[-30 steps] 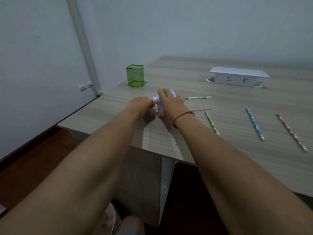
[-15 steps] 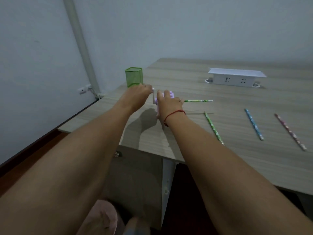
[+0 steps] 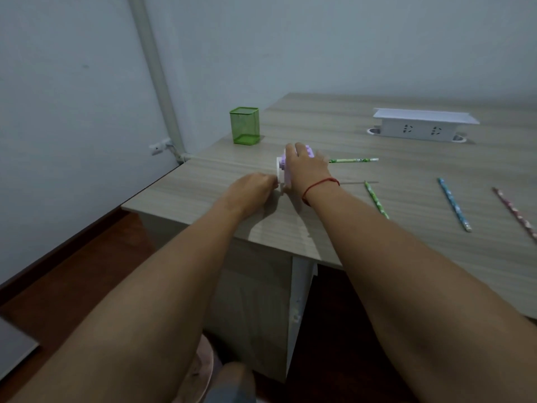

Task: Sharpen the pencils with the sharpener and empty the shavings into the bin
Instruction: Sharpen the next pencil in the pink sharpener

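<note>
The purple crank sharpener [image 3: 305,149] was clasped from above by the right hand [image 3: 305,173], and its white crank [image 3: 280,173] was pinched by the curled left hand [image 3: 252,186] just beside that grip. An inserted green pencil [image 3: 353,160] jutted out beyond the right hand, so sharpening was judged under way. A loose green pencil [image 3: 376,200], a blue pencil [image 3: 454,203] and a pink pencil [image 3: 514,212] lay untouched well right of the grip, and the shavings were judged not yet emptied into the green mesh container [image 3: 244,125] beyond the left hand.
</note>
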